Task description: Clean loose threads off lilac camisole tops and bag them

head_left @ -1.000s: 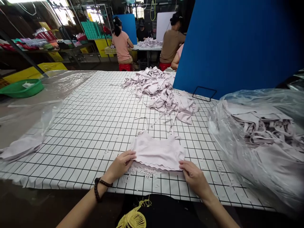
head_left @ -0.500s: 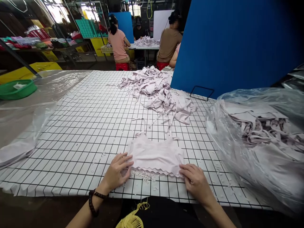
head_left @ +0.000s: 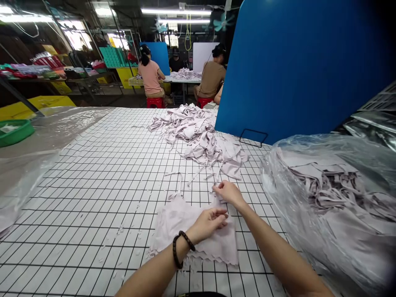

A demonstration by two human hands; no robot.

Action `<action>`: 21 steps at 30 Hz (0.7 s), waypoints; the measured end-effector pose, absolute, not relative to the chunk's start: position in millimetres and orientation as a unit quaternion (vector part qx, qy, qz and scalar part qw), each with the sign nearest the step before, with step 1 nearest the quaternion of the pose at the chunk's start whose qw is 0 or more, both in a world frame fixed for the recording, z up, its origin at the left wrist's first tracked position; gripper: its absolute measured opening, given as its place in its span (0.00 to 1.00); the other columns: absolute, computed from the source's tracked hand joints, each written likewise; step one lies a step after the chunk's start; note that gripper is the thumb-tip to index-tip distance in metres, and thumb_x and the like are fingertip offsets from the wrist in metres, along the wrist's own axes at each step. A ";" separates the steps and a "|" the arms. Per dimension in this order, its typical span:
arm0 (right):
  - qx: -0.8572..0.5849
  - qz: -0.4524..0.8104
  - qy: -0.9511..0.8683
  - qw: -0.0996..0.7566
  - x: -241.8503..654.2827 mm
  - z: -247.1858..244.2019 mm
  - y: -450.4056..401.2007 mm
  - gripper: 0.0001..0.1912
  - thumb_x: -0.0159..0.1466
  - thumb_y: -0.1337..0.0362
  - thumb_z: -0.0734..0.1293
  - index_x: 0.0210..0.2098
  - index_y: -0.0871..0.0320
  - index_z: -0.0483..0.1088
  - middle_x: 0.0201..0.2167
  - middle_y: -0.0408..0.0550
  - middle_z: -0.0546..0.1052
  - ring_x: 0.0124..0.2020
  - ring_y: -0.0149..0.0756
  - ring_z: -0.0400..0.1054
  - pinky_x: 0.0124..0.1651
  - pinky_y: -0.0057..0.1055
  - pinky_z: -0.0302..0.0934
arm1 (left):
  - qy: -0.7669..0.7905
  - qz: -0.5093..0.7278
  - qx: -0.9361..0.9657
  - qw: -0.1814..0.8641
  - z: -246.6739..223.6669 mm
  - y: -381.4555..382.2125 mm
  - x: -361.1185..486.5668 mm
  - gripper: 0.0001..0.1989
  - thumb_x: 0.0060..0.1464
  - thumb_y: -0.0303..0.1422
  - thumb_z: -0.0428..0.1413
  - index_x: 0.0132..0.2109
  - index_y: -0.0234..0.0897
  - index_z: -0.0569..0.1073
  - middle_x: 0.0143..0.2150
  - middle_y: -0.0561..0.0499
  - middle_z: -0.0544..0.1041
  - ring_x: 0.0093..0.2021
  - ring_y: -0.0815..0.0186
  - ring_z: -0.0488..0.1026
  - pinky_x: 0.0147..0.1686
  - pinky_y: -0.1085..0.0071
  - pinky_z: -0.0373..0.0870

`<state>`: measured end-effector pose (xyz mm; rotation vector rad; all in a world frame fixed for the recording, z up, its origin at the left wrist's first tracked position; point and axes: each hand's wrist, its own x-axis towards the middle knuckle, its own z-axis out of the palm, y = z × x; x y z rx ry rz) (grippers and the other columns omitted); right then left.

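Observation:
A pale lilac camisole top (head_left: 176,222) with thin straps and a wavy hem lies flat on the grid-patterned tablecloth (head_left: 102,185) in front of me. My right hand (head_left: 228,193) pinches the top's right strap near where it meets the body. Over the right part of the fabric hovers my left hand (head_left: 212,222), its fingers loosely curled and apart, holding nothing that I can see. A dark bead bracelet (head_left: 177,249) circles my left wrist. The left strap (head_left: 180,181) trails loose toward the far side.
Beyond the top lies a heap of lilac garments (head_left: 198,132). A clear plastic bag (head_left: 278,181) of folded garments stands at right, before a tall blue board (head_left: 291,70) with a wire stand (head_left: 253,138). A green basin (head_left: 18,132) sits far left. Several people work behind.
Both hands have left the hem's corners. My right hand moved up to the right strap and pinches it; my left hand swung right across the top. The view tilted upward.

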<state>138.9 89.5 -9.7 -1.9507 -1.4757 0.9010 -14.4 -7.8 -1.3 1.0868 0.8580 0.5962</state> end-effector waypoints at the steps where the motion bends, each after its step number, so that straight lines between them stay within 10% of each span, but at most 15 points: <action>1: -0.720 0.364 -0.527 0.266 136.5 -12.9 96.0 0.11 0.47 0.62 0.71 0.19 0.58 0.65 0.20 0.43 0.69 0.26 0.32 0.62 0.26 0.25 0.49 | 0.388 0.271 0.449 0.758 -8.0 -4.3 -11.5 0.23 0.55 0.38 0.55 0.55 0.30 0.67 0.52 0.37 0.72 0.45 0.61 0.74 0.48 0.61 0.69; 21: -0.542 0.702 -0.290 0.360 159.5 -11.8 151.4 0.06 0.55 0.70 0.67 0.31 0.62 0.65 0.33 0.46 0.74 0.14 0.16 0.51 0.09 0.14 0.36 | 0.363 0.283 0.282 0.842 -21.2 4.7 -16.8 0.32 0.51 0.35 0.60 0.58 0.28 0.58 0.54 0.33 0.69 0.48 0.60 0.73 0.55 0.59 0.64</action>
